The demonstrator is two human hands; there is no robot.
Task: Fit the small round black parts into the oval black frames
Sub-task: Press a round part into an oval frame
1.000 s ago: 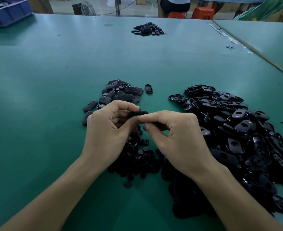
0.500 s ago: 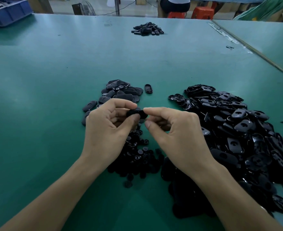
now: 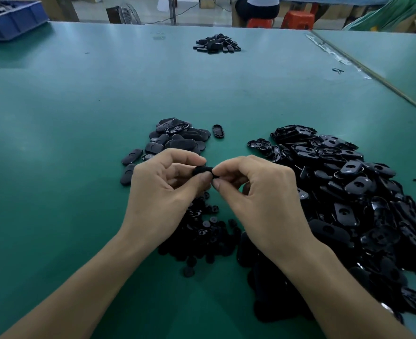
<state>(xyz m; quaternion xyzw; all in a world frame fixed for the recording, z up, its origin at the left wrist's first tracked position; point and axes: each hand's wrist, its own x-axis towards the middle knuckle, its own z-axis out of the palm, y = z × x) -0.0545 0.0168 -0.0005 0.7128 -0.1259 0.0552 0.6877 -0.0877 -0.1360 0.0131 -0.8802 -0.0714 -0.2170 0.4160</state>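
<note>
The left hand [image 3: 162, 192] and right hand [image 3: 258, 192] pinch one oval black frame [image 3: 202, 170] over the round parts [image 3: 207, 231]. The right forearm [image 3: 336, 289] overlaps the frame pile [image 3: 361, 192].

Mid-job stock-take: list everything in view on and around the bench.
oval frames: large pile, black, table's right side
small round parts: pile, black, near centre
flat oval pieces: small pile, black, beyond the round parts
lone oval piece: one, black, right of that small pile
far pile: one heap, black, table's far end
bin: one, blue, far left corner
stools: two, red, behind the table
table: one, green, beneath everything
held black piece: one, black, above the round parts
left hand: one, pinches the held piece
right hand: one, pinches the held piece
</note>
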